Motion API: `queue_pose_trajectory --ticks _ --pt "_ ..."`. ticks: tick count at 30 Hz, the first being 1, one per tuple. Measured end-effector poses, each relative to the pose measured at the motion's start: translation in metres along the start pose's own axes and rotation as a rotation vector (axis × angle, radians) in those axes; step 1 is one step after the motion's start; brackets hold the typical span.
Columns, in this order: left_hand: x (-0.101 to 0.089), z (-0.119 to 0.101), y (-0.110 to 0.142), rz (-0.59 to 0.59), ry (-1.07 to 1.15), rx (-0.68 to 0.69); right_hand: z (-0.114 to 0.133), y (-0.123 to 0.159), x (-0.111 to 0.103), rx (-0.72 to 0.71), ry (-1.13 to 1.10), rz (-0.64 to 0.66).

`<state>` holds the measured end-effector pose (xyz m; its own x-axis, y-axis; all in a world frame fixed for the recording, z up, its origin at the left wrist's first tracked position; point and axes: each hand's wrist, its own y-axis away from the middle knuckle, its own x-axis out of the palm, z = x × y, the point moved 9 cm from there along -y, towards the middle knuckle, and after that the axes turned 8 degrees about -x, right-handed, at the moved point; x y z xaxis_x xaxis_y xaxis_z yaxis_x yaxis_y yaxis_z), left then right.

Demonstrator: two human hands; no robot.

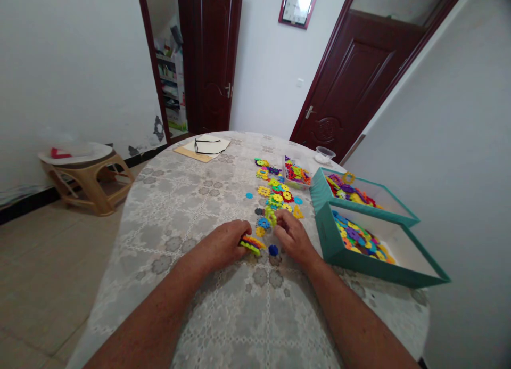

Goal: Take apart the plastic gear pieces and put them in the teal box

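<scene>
My left hand (232, 242) is closed around a small stack of toothed plastic building pieces (252, 243), orange and yellow-green ones among them. In my right hand (290, 235) a yellow-green plastic building piece (271, 216) is pinched on edge, just above the table. Between the hands lie a dark blue round piece (273, 250), a blue flower-shaped piece (263, 223) and a small yellow piece (260, 231). Beyond them spreads a loose pile of colourful pieces (276, 189), with a yellow triangle piece (298, 212) at its right.
Two teal boxes (383, 270) of plastic pieces stand at the right. Behind the pile are a clear container (297, 173) of pieces and a clear bowl (325, 154). Eyeglasses (207, 141) rest on papers at the far left. A stool (88, 177) stands beyond the patterned tablecloth (179, 198).
</scene>
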<state>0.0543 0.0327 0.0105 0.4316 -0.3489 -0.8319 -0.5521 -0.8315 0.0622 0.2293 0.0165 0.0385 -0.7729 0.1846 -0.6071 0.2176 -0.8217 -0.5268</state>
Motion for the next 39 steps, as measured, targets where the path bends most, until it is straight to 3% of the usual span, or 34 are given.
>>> queue_pose_trajectory --ticks 4,8,10,15,23,33,39 --pt "0.0 0.006 0.0 -0.023 0.08 -0.021 0.027 0.006 0.029 -0.055 -0.135 0.256" --pt "-0.001 0.0 0.002 -0.015 0.022 0.042 0.027 0.01 0.036 -0.036 -0.142 0.325" --pt "-0.001 -0.002 0.002 -0.003 -0.026 0.05 0.02 0.009 0.035 -0.033 -0.13 0.308" --pt "-0.003 -0.003 0.001 -0.006 -0.067 0.017 -0.004 0.004 0.015 -0.072 0.138 0.073" --pt "-0.006 0.0 0.001 -0.027 -0.05 0.005 -0.019 0.007 0.026 0.001 0.366 0.246" --pt "-0.006 0.0 0.002 0.001 -0.045 -0.009 -0.043 0.007 -0.002 0.153 0.43 0.107" --pt "-0.008 -0.003 0.003 0.002 -0.045 -0.001 -0.051 0.009 -0.006 0.22 0.505 0.068"
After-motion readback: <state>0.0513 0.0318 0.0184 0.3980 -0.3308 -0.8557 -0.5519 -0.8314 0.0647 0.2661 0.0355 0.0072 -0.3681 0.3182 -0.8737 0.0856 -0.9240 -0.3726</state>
